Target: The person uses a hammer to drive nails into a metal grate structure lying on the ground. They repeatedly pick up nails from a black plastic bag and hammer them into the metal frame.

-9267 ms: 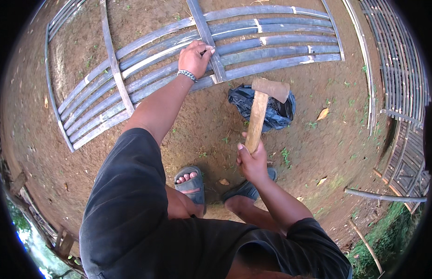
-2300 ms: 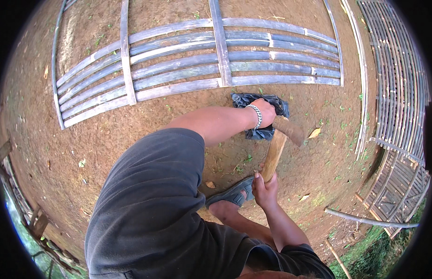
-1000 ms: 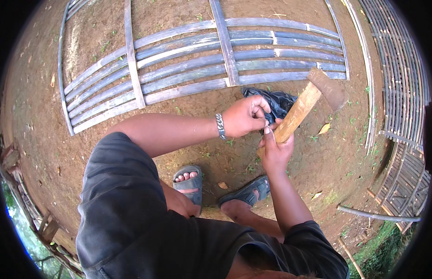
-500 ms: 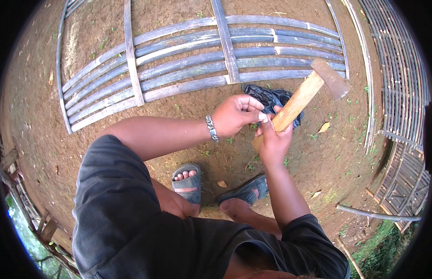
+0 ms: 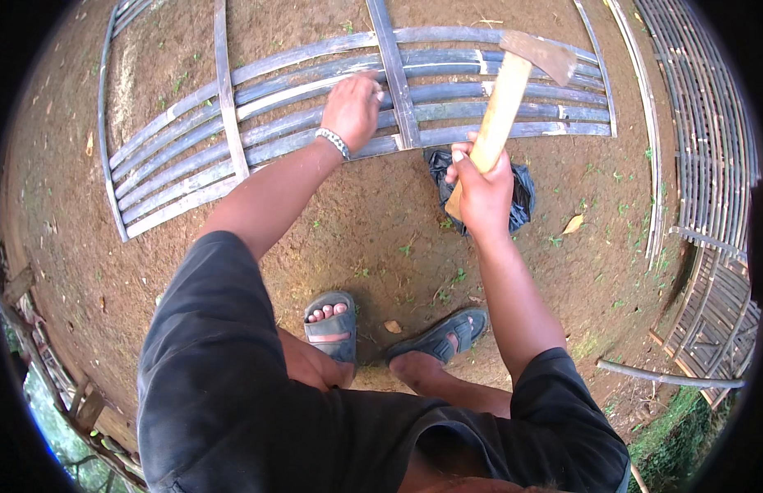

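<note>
And the right hand (image 5: 486, 191) has the axe (image 5: 503, 107) tight by its handle, blade over the right part of the bamboo frame (image 5: 447, 34)! Left hand (image 5: 354, 111), fingers curled, by the frame's middle crosspiece (image 5: 394, 70); can't tell whether it pinches anything. Black bag (image 5: 523, 201) beside the frame's near edge.

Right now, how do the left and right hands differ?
The left hand wears a silver chain bracelet; the right hand wears none. The left hand is over the bamboo panel, while the right hand grips the axe. Both are ungloved.
</note>
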`<action>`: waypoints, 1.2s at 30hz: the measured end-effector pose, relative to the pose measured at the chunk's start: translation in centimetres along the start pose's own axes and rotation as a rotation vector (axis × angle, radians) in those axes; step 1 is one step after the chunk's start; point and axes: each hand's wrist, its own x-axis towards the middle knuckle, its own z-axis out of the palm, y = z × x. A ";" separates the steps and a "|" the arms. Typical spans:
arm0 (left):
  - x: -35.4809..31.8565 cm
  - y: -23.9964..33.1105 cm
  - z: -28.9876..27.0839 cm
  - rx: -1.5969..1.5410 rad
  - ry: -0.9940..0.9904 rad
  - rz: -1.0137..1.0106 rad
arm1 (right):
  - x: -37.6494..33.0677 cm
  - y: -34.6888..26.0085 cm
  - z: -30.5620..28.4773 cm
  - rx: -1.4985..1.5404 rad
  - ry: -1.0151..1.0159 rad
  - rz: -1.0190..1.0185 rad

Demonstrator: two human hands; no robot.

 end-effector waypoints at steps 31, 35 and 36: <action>1.0 -2.2 3.3 0.133 0.082 0.007 | 20.5 3.9 6.7 -1.163 -0.084 -0.081; 1.1 -2.9 3.5 0.076 0.127 -0.007 | 21.1 3.3 7.1 -1.211 -0.153 0.029; 1.2 -3.1 3.7 0.044 0.142 -0.003 | 21.1 3.4 7.2 -1.220 -0.152 0.030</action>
